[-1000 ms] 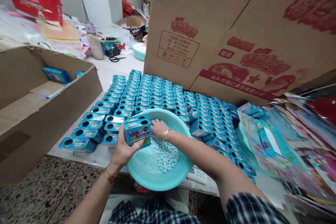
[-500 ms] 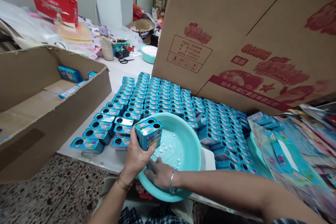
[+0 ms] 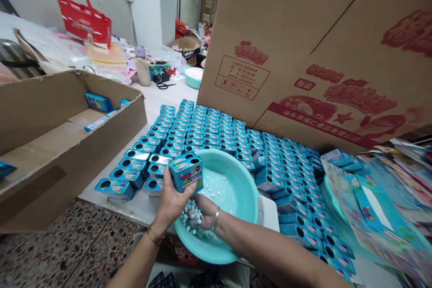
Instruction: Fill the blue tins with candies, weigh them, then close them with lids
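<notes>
Left hand (image 3: 170, 202) grips a blue tin (image 3: 186, 172) above a teal basin (image 3: 236, 198) — right hand (image 3: 199, 213), cupped palm-up, holds pale candies (image 3: 189, 218) w/ fingers curled.

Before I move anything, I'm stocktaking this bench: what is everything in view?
held tin: one, blue, above the basin
table tins: many, blue, rows around the basin
basin: one, turquoise, table's near edge
tablets: many, pale, in basin and right hand
printed carton: one, brown and red, behind tins
open carton: one, brown, left
bag: one, red, far left
packaging sheets: several, mostly blue, right
left hand: one, holds held tin
right hand: one, cupped around tablets
</notes>
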A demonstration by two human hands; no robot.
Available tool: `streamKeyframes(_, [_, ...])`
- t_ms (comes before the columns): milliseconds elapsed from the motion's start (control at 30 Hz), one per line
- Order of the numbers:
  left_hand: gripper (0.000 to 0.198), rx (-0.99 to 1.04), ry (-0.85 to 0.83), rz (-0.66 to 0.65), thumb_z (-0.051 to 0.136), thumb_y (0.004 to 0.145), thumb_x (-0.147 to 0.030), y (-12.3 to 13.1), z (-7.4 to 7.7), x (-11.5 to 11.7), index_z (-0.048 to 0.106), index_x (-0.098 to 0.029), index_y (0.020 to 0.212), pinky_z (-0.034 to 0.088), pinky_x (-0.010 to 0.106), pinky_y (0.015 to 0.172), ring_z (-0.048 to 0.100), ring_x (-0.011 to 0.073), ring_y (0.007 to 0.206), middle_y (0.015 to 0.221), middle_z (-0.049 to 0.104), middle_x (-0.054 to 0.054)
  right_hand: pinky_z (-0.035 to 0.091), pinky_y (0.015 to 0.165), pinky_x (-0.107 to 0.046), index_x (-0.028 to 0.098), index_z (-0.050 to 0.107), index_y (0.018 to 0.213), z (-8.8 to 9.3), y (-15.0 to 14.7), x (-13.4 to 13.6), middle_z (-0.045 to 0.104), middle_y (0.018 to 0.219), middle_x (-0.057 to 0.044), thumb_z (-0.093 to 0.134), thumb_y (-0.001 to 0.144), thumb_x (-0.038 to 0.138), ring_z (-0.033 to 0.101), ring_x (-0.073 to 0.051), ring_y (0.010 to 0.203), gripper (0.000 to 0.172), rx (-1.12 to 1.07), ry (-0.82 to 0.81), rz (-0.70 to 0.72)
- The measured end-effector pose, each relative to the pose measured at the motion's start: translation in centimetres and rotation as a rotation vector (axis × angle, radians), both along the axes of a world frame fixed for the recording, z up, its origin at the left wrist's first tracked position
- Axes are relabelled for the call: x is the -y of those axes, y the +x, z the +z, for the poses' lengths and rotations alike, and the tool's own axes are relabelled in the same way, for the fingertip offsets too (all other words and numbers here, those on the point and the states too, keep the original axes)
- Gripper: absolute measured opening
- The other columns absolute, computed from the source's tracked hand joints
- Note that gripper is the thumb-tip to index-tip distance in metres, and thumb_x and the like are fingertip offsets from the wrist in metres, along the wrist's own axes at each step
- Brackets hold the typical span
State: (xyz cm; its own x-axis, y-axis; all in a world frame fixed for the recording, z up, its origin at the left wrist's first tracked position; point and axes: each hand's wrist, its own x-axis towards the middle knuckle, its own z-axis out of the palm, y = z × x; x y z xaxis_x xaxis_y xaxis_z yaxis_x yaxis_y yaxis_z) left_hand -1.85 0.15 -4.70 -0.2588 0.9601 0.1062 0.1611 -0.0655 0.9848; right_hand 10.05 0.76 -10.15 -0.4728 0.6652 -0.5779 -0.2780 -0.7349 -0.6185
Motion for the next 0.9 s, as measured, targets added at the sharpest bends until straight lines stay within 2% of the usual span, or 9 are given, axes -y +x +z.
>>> streamKeyframes(67, [0.068, 0.146, 0.009, -0.018, 0.076, 0.069, -0.04, -0.4, 0.1, -0.3, 0.044, -0.019, 0.126, 0.053, 0.038, 0.088, 0.066, 0.0238, 0.099, 0.113, 0.064, 0.009, 0.026, 0.032, -0.016, 0.017, 0.054, 0.073, 1.5, 2.3, -0.6, 0.052, 0.058, 0.001, 0.058, 0.08, 0.027, 0.041, -0.007, 0.04, 0.013, -0.178, -0.303, 0.052])
streamKeyframes(100, [0.065, 0.212, 0.005, -0.033, 0.076, 0.07, -0.04, -0.7, 0.1, -0.4, 0.047, -0.019, 0.123, 0.054, 0.038, 0.086, 0.067, 0.0234, 0.096, 0.11, 0.065, 0.008, 0.023, 0.032, -0.015, 0.017, 0.053, 0.074, 2.2, 3.5, -0.9, 0.053, 0.059, 0.002, 0.056, 0.081, 0.026, 0.041, -0.006, 0.039, 0.012, -0.238, -0.379, 0.03])
streamKeyframes(200, [0.065, 0.269, -0.007, -0.126, 0.078, 0.067, -0.037, -1.1, 0.3, -0.8, 0.048, -0.018, 0.122, 0.055, 0.04, 0.084, 0.067, 0.0248, 0.094, 0.108, 0.066, 0.009, 0.025, 0.032, -0.013, 0.019, 0.05, 0.077, 4.3, 6.8, -1.1, 0.055, 0.061, 0.003, 0.052, 0.083, 0.026, 0.045, -0.007, 0.041, 0.009, -0.331, -0.37, -0.151])
streamKeyframes(333, [0.075, -0.168, 0.031, -0.259, 0.077, 0.063, -0.026, -0.5, 1.2, -0.5, 0.044, -0.02, 0.13, 0.048, 0.047, 0.097, 0.06, 0.029, 0.109, 0.12, 0.061, 0.01, 0.036, 0.038, -0.014, 0.02, 0.049, 0.079, 6.6, 9.6, -0.5, 0.056, 0.062, 0.003, 0.051, 0.085, 0.024, 0.052, -0.008, 0.047, 0.007, -0.477, -0.32, -0.497])
streamKeyframes(433, [0.073, -0.495, 0.104, -0.392, 0.069, 0.064, -0.018, 0.9, 1.5, 0.1, 0.042, -0.021, 0.132, 0.042, 0.049, 0.103, 0.054, 0.0298, 0.118, 0.127, 0.055, 0.01, 0.046, 0.046, -0.018, 0.021, 0.051, 0.081, 8.1, 9.9, 0.0, 0.059, 0.063, 0.003, 0.05, 0.086, 0.023, 0.059, -0.011, 0.054, 0.005, -0.474, -0.246, -0.745])
streamKeyframes(533, [0.073, -0.644, 0.186, -0.477, 0.064, 0.064, -0.015, 2.2, 1.0, 0.5, 0.041, -0.021, 0.133, 0.04, 0.052, 0.104, 0.05, 0.0316, 0.122, 0.129, 0.053, 0.011, 0.052, 0.056, -0.025, 0.023, 0.053, 0.085, 8.8, 9.0, 0.4, 0.062, 0.063, 0.003, 0.053, 0.084, 0.024, 0.066, -0.015, 0.066, 0.002, -0.381, -0.103, -0.949])
streamKeyframes(600, [0.073, -0.696, 0.2, -0.5, 0.062, 0.065, -0.016, 2.7, 0.6, 0.6, 0.039, -0.021, 0.134, 0.04, 0.054, 0.104, 0.049, 0.0326, 0.122, 0.13, 0.051, 0.012, 0.054, 0.062, -0.028, 0.023, 0.055, 0.087, 8.8, 8.2, 0.6, 0.066, 0.066, 0.002, 0.057, 0.082, 0.026, 0.067, -0.016, 0.071, 0.007, -0.305, 0.055, -1.039])
streamKeyframes(733, [0.073, -0.717, 0.188, -0.544, 0.061, 0.07, -0.017, 3.0, 0.6, 0.8, 0.033, -0.022, 0.137, 0.038, 0.054, 0.105, 0.045, 0.0323, 0.126, 0.134, 0.047, 0.013, 0.052, 0.072, -0.028, 0.021, 0.058, 0.089, 8.5, 7.0, 0.8, 0.071, 0.075, 0.0, 0.064, 0.077, 0.028, 0.066, -0.015, 0.075, 0.015, -0.131, 0.349, -1.107])
streamKeyframes(900, [0.076, -0.67, 0.181, -0.574, 0.061, 0.071, -0.015, 3.6, 1.0, 1.1, 0.029, -0.022, 0.14, 0.038, 0.051, 0.106, 0.045, 0.0313, 0.127, 0.133, 0.046, 0.013, 0.05, 0.077, -0.03, 0.02, 0.059, 0.086, 8.6, 6.9, 0.7, 0.07, 0.072, 0.0, 0.064, 0.078, 0.03, 0.068, -0.017, 0.076, 0.014, -0.041, 0.434, -1.073])
